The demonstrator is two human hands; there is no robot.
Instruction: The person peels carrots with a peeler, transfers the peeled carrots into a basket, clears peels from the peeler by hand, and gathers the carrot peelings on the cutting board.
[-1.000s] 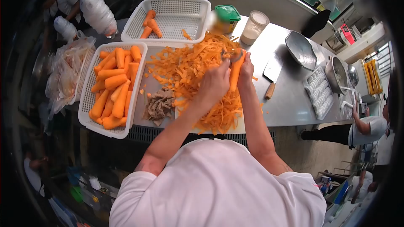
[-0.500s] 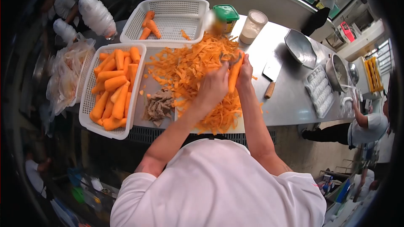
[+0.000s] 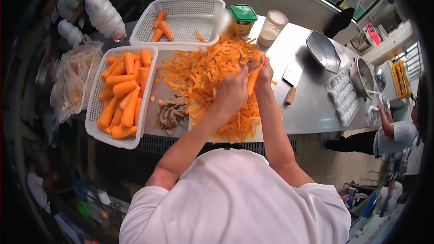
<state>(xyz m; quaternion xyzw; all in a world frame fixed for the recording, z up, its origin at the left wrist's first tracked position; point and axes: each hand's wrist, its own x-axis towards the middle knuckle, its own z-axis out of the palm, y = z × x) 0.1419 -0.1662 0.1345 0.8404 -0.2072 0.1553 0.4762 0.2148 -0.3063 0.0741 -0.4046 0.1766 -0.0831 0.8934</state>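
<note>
Right hand [image 3: 264, 77]: fingers clamped round a carrot [image 3: 253, 80], held over the heap of peelings | left hand [image 3: 230, 91]: fingers closed on a peeler [image 3: 244, 59], its head against that carrot | heap of peelings [image 3: 205, 70]: on worktop [image 3: 312, 108], between white basket [image 3: 151, 81] of carrots, left, and cleaver [image 3: 293, 76], right

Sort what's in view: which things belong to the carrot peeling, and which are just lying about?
Apparently in use:
carrot in the right hand
peeler in the left hand
carrot peelings
near carrot basket
far carrot basket

Seemingly lying about:
cleaver
green-lidded tub
dark tray
</note>
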